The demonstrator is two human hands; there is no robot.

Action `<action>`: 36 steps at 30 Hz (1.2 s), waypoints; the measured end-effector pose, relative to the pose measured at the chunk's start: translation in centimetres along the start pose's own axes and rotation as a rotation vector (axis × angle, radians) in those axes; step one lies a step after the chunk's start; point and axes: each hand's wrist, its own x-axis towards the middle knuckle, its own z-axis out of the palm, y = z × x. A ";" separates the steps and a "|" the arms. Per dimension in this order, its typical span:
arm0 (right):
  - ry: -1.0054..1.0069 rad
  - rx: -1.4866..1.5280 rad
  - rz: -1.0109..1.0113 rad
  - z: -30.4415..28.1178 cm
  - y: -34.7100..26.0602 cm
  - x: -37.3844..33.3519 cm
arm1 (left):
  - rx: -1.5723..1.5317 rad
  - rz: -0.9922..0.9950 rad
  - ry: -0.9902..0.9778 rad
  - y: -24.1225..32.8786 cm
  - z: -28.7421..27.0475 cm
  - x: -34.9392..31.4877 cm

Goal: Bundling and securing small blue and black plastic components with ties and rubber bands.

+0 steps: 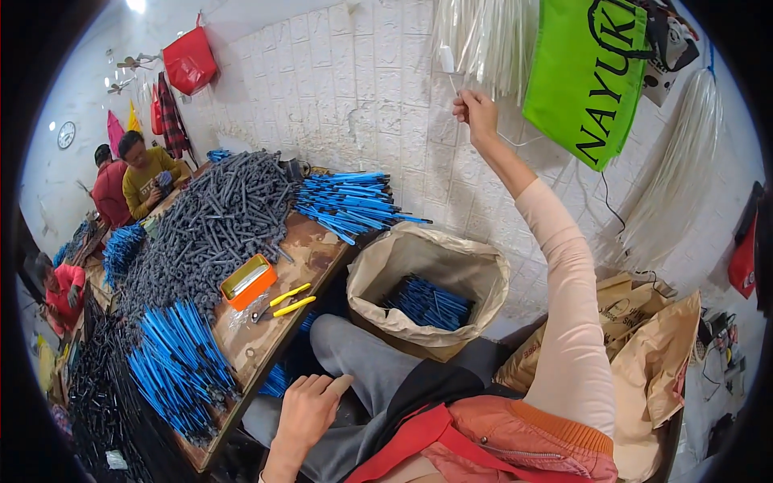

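My right hand [476, 115] is raised against the white wall, fingers pinched on a thin white cord below a small white piece [446, 59]. Beside it hangs a thick bundle of long translucent white strands [491, 44]. Low over my lap is my left hand [309, 409], near the table edge. Its fingers are loosely bent and apart, one with a beige covering on its tip, and nothing shows in them. An open brown paper sack [378, 282] stands in front of my knees with blue rods [431, 302] inside.
The wooden table [254, 350] carries a heap of dark grey rods [217, 205], bundles of blue rods [181, 362], an orange tin [248, 282] and yellow-handled pliers [291, 306]. A green bag [586, 80] hangs at right above brown paper sacks [644, 354]. Several people work at far left.
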 end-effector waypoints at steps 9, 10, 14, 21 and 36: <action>-0.404 -0.681 -0.686 6.7 2.4 -18.8 | -0.231 -0.251 0.344 -2.0 1.7 -2.4; -0.595 -0.649 -0.719 7.9 3.5 -23.2 | -0.544 -0.501 0.423 -2.7 2.3 -2.0; -1.018 -0.375 -0.511 13.5 2.7 -40.2 | -0.847 -0.685 0.255 -5.8 0.9 0.7; -1.803 0.223 -0.358 14.6 1.5 -51.7 | -1.238 -0.869 0.341 -3.2 -3.9 -9.2; -1.774 0.866 1.121 16.9 8.1 -34.8 | -1.179 -0.674 2.141 11.3 -2.1 -21.9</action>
